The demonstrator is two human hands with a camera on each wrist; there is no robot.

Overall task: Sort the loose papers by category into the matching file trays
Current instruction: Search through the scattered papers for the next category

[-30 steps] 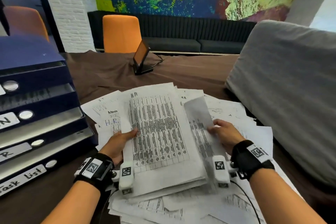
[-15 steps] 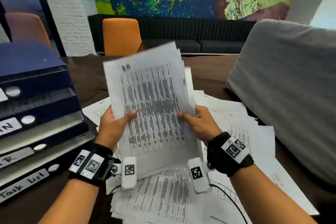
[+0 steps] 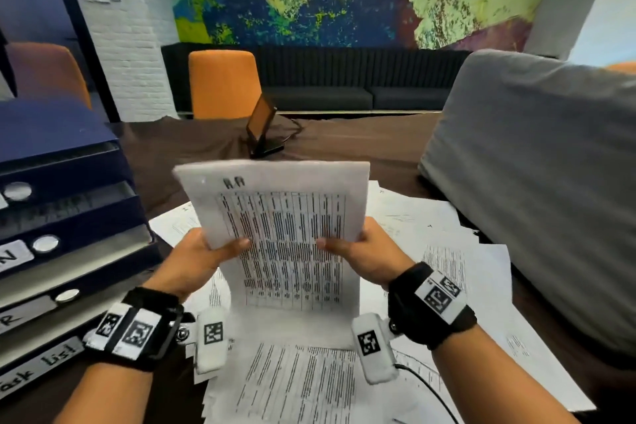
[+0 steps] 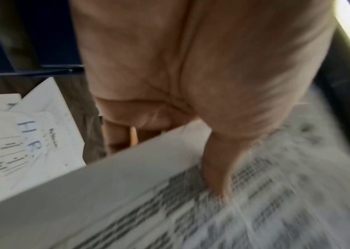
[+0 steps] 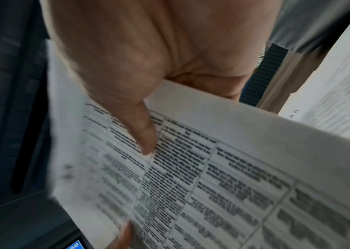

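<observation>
1. Both hands are up, with a stack of printed sheets (image 3: 282,234) held upright between them, clear of the surface (image 3: 361,144) and above the loose papers (image 3: 447,251) spread across it.
2. The left hand (image 3: 192,265) grips the stack's left edge, its thumb (image 4: 216,168) laid flat over the printed table while the fingers (image 4: 118,138) curl behind the sheets.
3. The right hand (image 3: 364,258) grips the right edge the same way: its thumb (image 5: 142,131) presses on the grid of text, and the rest of the hand goes behind the paper.
4. The front sheet carries a dense table with a short handwritten mark at the top; the letters are too blurred to read for sure.
5. Down on the surface, one loose sheet marked "H.R." (image 4: 29,134) lies just left of the held stack, seen from the left wrist.
6. The file trays (image 3: 69,217) stand at the left edge of the surface, a dark blue tower of stacked tiers with round knobs and white labels; the lowest label (image 3: 38,368) reads "Task list", the others are cut off.
7. Beyond the papers a small tilted screen (image 3: 263,124) stands on the surface, an orange chair (image 3: 223,83) sits behind it, and a grey chair back (image 3: 537,182) fills the right side.
</observation>
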